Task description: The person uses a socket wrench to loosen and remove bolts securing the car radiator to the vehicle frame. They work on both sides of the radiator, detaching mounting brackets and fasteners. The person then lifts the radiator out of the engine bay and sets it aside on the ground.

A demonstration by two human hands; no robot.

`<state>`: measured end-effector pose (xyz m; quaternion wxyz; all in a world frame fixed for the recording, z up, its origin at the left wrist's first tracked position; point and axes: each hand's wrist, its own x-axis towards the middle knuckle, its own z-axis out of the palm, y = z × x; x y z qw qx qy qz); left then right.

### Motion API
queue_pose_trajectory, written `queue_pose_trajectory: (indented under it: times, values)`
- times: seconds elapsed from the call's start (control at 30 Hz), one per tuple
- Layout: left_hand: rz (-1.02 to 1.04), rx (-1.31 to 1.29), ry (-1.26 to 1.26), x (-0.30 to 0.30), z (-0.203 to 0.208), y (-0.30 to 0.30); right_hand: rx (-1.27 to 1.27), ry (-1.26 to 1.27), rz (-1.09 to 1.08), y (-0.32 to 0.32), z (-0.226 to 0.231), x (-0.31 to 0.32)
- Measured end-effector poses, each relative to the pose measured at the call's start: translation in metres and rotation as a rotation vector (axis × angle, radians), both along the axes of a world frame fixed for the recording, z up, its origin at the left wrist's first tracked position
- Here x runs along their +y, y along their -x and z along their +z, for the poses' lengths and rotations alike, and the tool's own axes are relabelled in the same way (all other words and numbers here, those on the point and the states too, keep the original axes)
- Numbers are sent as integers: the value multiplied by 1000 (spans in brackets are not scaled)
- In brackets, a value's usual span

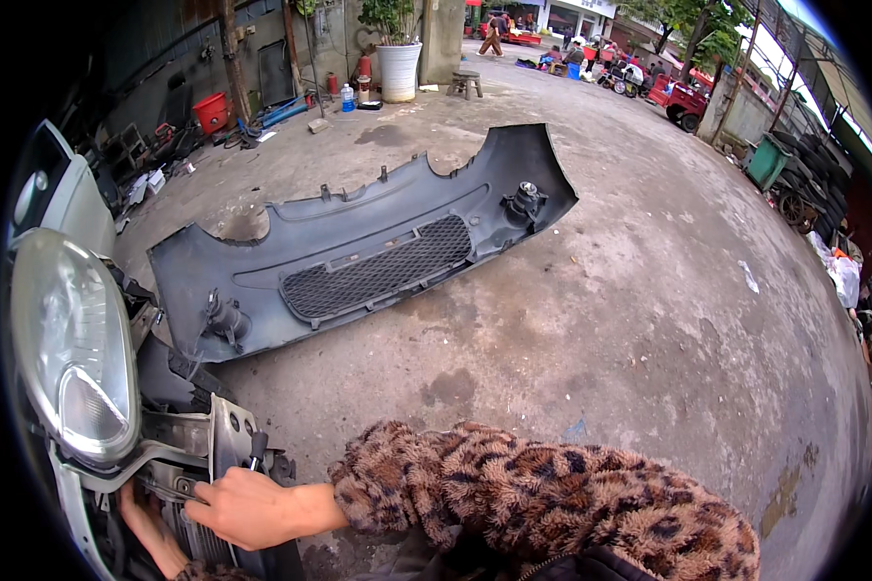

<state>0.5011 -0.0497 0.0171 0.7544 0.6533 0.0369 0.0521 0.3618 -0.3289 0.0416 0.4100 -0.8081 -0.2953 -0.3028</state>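
Observation:
My right hand point(240, 508) is closed at the opened front end of a car, low on the left. The black handle of a tool point(258, 449) sticks up out of its fist; the working end is hidden, so its kind does not show. Beside it, my left hand point(145, 526) reaches in under a metal bracket point(168, 476), its fingertips out of sight. Just above both hands sits a large clear headlight point(73, 349). A pale metal beam end point(231, 431) with round holes stands next to the right hand.
A removed dark bumper point(358, 218) with a mesh grille lies inside-up on the concrete ahead. Farther back are a white planter point(398, 73), a wooden stool point(465, 83) and a red bucket point(210, 112). Stacked tyres point(812, 179) line the right side. People and red vehicles are in the distance.

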Motion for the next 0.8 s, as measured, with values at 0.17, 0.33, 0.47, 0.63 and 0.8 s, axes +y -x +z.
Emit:
queue_pose_trajectory:
  times: [0.17, 0.33, 0.47, 0.63, 0.8]
  values:
    - [74, 16, -39, 2, 1, 1, 593, -836, 360, -20, -20, 22]
    - [69, -29, -2, 5, 4, 5, 393, -620, 142, -16, -13, 20]
    - [78, 18, -128, -32, 19, 14, 55, 21, -25, -2, -5, 4]
    - [121, -21, -172, -28, 26, 19, 37, -162, -11, 2, -6, 10]
    - [98, -26, -142, -35, 25, 21, 485, -708, 204, -3, -10, 17]
